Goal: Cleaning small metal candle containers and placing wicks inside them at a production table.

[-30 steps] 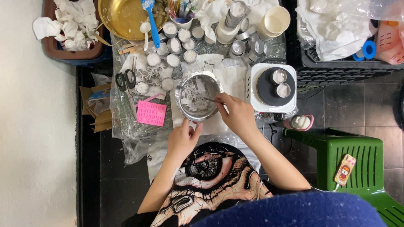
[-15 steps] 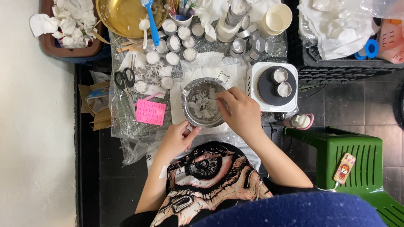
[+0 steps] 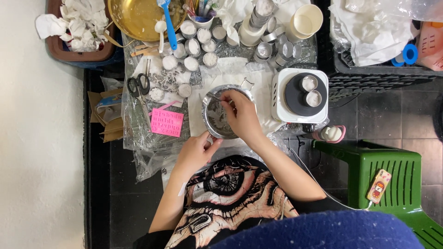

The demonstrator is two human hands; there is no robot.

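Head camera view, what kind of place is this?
Probably a home craft corner for candle making: rows of small tins filled with white stuff, a hot plate warming two more, and a metal bowl under the hands.

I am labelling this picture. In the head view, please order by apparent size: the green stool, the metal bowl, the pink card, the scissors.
1. Green stool, though partly cut off
2. Metal bowl
3. Pink card and scissors: look about alike, so unranked

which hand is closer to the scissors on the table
Left. The left hand grips the near rim of the metal bowl, below and right of the scissors. The right hand is over the bowl, farther right.
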